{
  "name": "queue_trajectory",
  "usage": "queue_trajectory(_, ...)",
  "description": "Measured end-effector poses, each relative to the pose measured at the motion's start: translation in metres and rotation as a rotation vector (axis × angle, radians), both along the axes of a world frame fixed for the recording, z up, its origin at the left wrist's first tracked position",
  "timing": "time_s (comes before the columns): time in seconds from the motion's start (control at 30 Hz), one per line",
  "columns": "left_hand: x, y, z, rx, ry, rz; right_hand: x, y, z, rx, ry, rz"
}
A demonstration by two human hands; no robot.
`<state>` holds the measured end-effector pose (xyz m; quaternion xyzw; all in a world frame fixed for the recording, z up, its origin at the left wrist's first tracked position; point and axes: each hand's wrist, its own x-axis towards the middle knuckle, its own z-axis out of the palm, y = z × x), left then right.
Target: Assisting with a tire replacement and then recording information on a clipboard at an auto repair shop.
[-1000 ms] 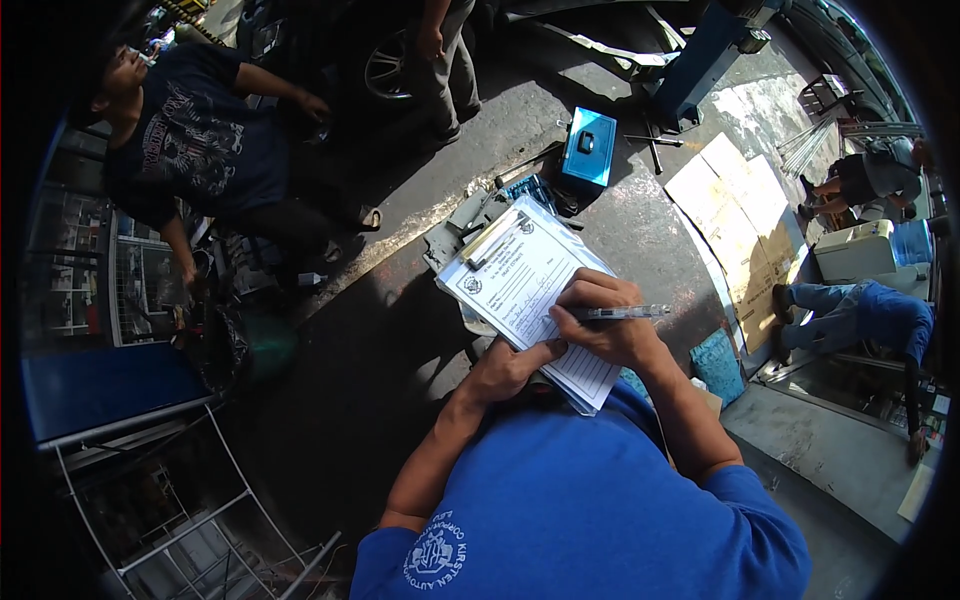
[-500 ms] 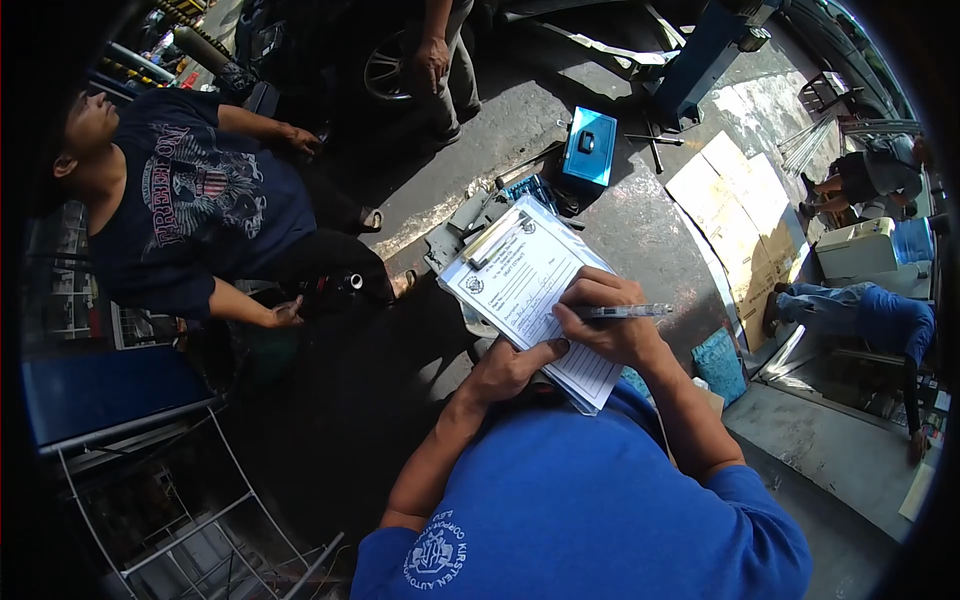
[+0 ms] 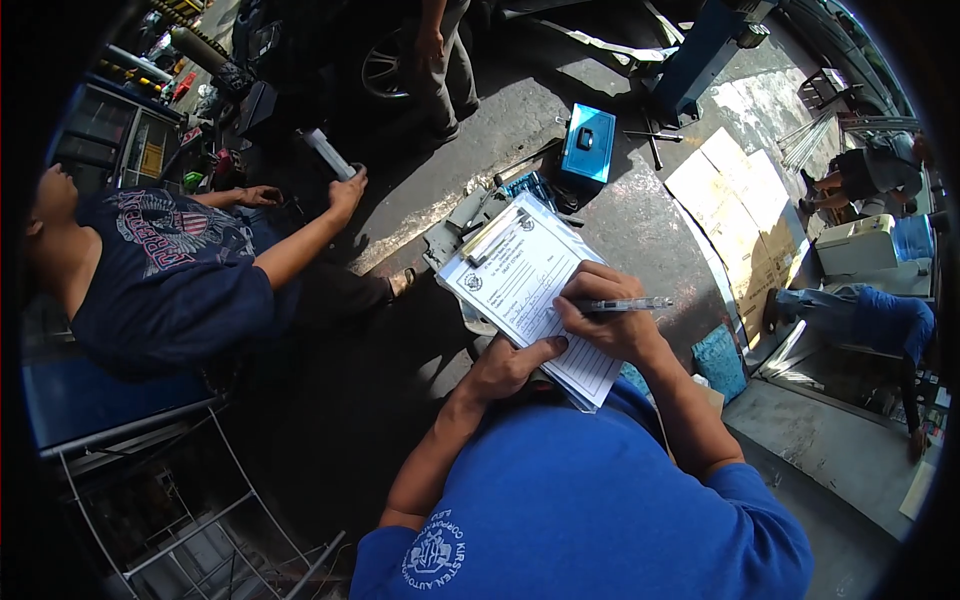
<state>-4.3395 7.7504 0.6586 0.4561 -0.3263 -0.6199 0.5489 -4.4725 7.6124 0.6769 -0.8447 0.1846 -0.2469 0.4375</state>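
A clipboard (image 3: pixel 478 247) with printed forms (image 3: pixel 520 262) under its metal clip lies tilted in front of my blue shirt. My left hand (image 3: pixel 508 368) grips its lower left edge, thumb on top of the paper and fingers hidden beneath. In my right hand (image 3: pixel 606 312) is a clear-barrelled pen (image 3: pixel 640 304), pinched between thumb and fingers, its back end pointing right. That hand rests on the right side of the form, by lines of handwriting. The pen's tip is hidden behind my fingers.
A blue toolbox (image 3: pixel 588 145) and a tray of tools (image 3: pixel 527 186) sit beyond the clipboard. Flattened cardboard (image 3: pixel 740 215) covers floor to the right. At left, a person in a dark shirt (image 3: pixel 185 270) holds a pale oblong object (image 3: pixel 328 155). A metal frame (image 3: pixel 190 520) stands lower left.
The person at left has turned and leaned away, an arm now stretched out with a pale oblong object. My hands, the clipboard and the pen have barely shifted.
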Motion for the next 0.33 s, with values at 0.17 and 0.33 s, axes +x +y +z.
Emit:
queue_trajectory(0.17, 0.0005, 0.0000, 0.0021, -0.001, -0.010, -0.006, -0.0004, -0.0009, 0.0010, 0.004, 0.004, 0.016)
queue_trajectory(0.33, -0.0011, 0.0001, 0.0025, -0.015, -0.012, 0.010, -0.0005, -0.0006, -0.0002, -0.031, 0.020, -0.025)
